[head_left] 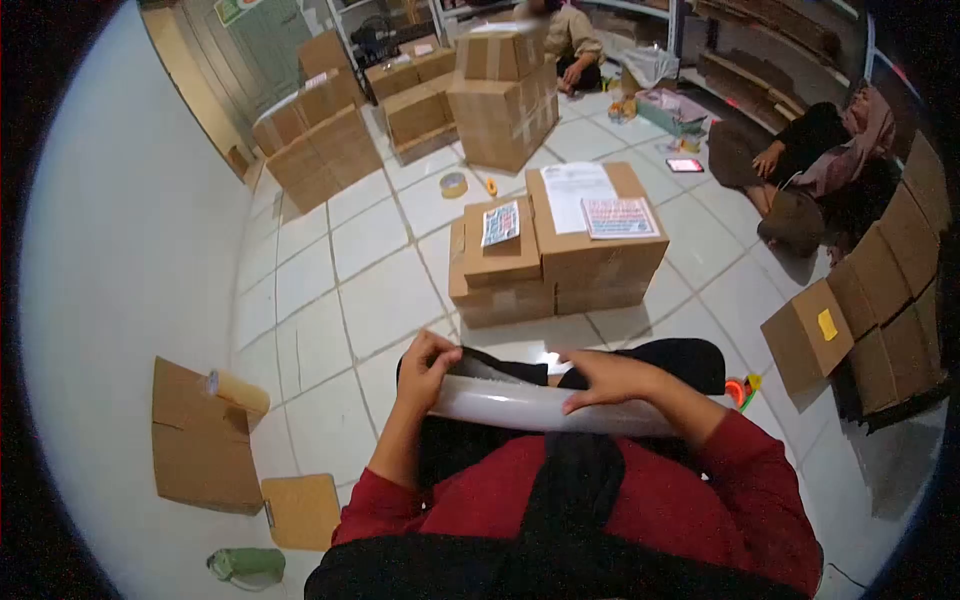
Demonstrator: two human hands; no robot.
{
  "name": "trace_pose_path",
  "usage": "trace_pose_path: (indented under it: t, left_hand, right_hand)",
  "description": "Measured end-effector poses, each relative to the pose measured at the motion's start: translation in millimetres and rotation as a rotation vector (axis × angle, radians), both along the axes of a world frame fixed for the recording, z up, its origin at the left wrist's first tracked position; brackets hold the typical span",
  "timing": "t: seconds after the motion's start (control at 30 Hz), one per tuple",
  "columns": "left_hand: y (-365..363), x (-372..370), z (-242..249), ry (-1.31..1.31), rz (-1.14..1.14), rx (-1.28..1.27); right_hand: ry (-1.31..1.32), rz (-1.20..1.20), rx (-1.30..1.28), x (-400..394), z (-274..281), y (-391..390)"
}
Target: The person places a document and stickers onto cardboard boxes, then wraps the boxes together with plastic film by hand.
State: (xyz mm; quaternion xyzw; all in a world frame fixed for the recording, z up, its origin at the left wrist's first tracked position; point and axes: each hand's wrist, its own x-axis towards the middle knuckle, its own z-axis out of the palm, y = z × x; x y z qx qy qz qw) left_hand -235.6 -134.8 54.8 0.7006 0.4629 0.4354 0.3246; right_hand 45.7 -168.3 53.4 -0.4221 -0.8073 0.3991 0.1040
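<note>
A whitish roll of plastic wrap (510,402) lies crosswise over my lap; a loose, greyish see-through edge shows along its far side. My left hand (428,366) is at the roll's left end, its fingers curled in a pinch at the edge of the wrap. Over the right part of the roll, my right hand (612,380) has its fingers apart and its thumb against the surface. Just beyond my knees stand taped cardboard boxes (600,262) with a printed paper (618,217) and a smaller card (502,225) on top.
A tape roll (453,185) lies behind the boxes. Stacked cartons (505,110) stand farther back. Two people sit at back and right. Flat cardboard (200,465), a brown tape roll (240,391), a clipboard (303,512) and a green bottle (247,563) are at left.
</note>
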Motion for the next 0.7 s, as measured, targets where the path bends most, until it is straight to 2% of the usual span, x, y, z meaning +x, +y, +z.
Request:
trace_pose_path:
  t: [0.03, 0.1, 0.17, 0.2, 0.27, 0.37, 0.43, 0.5, 0.53, 0.63, 0.67, 0.7]
  left_hand:
    - [-5, 1, 1, -0.023, -0.002, 0.030]
    - [-9, -1, -8, -0.062, 0.019, 0.046]
    - [-15, -3, -10, -0.098, 0.045, 0.052]
    - [-20, -2, -3, -0.078, 0.048, 0.072]
    - [-28, -1, 7, -0.078, 0.057, 0.098]
    - [-34, 4, 27, -0.080, 0.052, 0.168]
    - [-37, 7, 38, -0.100, 0.059, 0.263]
    - [-40, 25, 68, -0.195, 0.189, 0.618]
    - [-38, 31, 68, -0.208, 0.182, 0.626]
    - [-33, 60, 60, -0.184, -0.239, 0.290]
    - [-37, 77, 58, -0.076, -0.236, 0.328]
    - [-41, 91, 57, 0.033, -0.231, 0.366]
  right_hand:
    - [-0.017, 0.068, -0.178, -15, -3, 8]
    - [0.189, 0.245, 0.086, -48, -34, 18]
    - [-0.042, 0.276, 0.016, -74, -27, 13]
    - [-0.048, 0.276, 0.031, -79, -18, 15]
    - [-0.317, 0.158, 0.011, -85, 2, 11]
    - [-0.373, 0.030, 0.129, -76, 39, 10]
    - [-0.211, -0.088, 0.276, -59, 64, 18]
    - [-0.013, -0.220, 0.407, -41, 113, 18]
    - [0.002, -0.370, 0.389, -33, 136, 17]
    - [0.429, -0.654, 0.487, -5, 195, 9]
    - [0.615, -0.673, 0.494, 0, 214, 1]
    - [0.671, -0.772, 0.657, 9, 218, 2]
